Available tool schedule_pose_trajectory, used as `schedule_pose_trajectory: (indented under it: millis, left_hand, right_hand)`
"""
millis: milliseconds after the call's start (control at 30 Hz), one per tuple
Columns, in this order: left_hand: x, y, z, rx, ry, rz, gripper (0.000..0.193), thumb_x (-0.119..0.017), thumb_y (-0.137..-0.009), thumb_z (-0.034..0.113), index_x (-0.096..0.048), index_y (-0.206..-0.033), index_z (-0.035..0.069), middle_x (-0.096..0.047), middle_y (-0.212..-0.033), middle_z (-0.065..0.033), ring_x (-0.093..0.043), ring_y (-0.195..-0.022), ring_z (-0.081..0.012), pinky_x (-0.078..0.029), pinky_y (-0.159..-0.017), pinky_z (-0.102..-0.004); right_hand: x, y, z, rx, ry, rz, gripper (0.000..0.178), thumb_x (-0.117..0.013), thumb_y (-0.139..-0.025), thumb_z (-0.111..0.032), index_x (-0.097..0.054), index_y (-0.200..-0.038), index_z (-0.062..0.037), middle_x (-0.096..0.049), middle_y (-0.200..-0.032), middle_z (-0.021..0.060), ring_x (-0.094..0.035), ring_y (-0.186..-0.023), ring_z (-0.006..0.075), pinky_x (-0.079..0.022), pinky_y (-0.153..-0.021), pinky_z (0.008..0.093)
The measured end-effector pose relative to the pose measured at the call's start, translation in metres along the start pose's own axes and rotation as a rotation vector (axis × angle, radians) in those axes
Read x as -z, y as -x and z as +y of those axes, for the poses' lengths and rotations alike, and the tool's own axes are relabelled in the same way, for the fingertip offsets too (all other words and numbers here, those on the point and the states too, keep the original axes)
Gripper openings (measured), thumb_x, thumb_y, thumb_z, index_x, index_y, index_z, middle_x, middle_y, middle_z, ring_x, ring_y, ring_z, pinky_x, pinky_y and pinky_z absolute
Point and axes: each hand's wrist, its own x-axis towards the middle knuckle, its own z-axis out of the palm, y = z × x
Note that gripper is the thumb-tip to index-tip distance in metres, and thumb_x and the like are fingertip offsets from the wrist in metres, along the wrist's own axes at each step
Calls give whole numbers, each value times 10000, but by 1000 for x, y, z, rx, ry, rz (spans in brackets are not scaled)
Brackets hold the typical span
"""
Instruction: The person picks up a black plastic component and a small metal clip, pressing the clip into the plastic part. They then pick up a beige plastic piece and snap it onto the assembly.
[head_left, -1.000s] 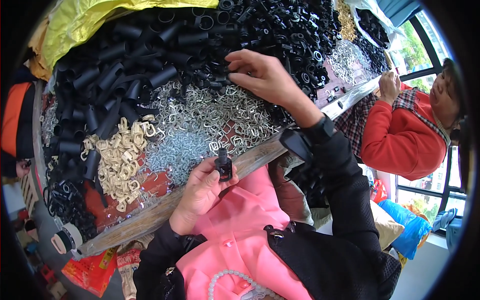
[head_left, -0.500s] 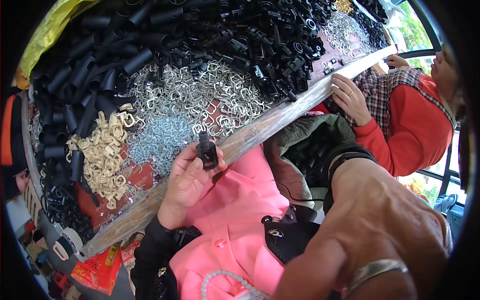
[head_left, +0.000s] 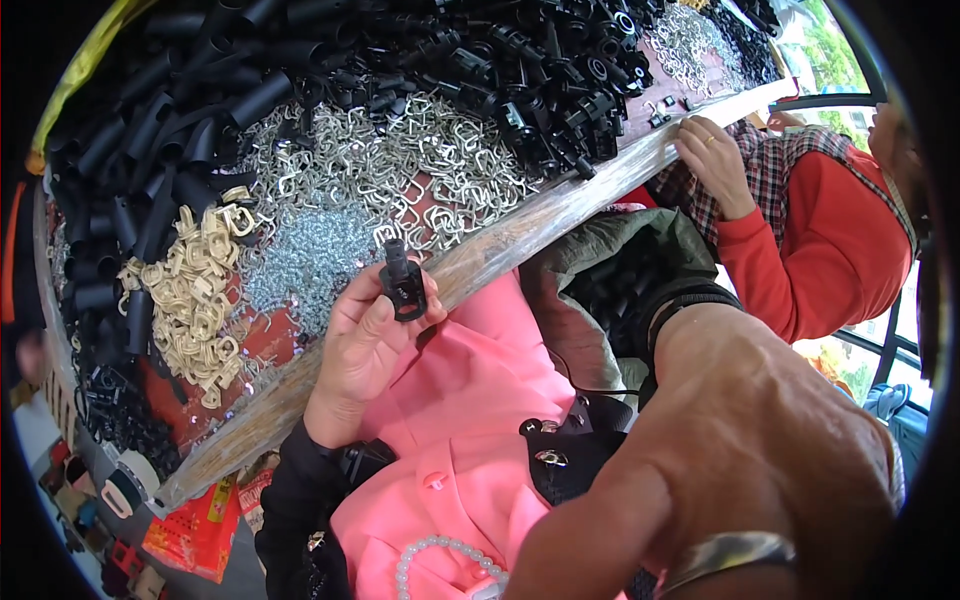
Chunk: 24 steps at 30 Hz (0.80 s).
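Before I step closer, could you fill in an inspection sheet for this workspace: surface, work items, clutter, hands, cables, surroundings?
Surface: red tabletop, mostly covered, with a wooden edge.
Work items: one black part, held above the wooden edge.
Clutter: heaps of black tubes, bent metal pieces, cream pieces, tiny pale-blue pieces.
Hands: left hand grips the black part; right hand is near the camera, fingertips unclear.
Cables: thin dark line, perhaps a cord, by an open bag.
Surroundings: red-sleeved co-worker at right.
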Motion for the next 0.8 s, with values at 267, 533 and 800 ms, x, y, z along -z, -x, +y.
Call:
schedule_pose_trajectory:
  millis: [267,533,800]
  left_hand:
    - [1,3,-1,-19,17,56,296,-521,-825,164,-460,-1087,40,-488,-1040,-142,-491,-944,-212,-408,-833,-363]
    - [3,13,-1,-97,5,90,281,-516,-827,164,-473,-1067,25,-528,-1004,-127,-511,-920,-204,-410,-833,-362]
    - [-1,37,2,-93,-14,201,273,-498,-835,150,-470,-1075,23,-542,-991,-125,-535,-887,-215,-420,-828,-371]
  right_hand:
    - [-9,-1,-16,23,-98,23,101,-521,-805,-86,-599,-817,-150,-525,-842,-73,-510,-677,84,-309,-594,278]
    - [-53,15,-46,36,-224,-39,169,-509,-817,-60,-607,-801,-196,-514,-858,-115,-504,-679,52,-280,-599,278]
    - [-45,4,-44,142,-289,-494,143,-603,-774,-211,-615,-910,-170,-577,-924,-85,-520,-669,147,-299,-539,269]
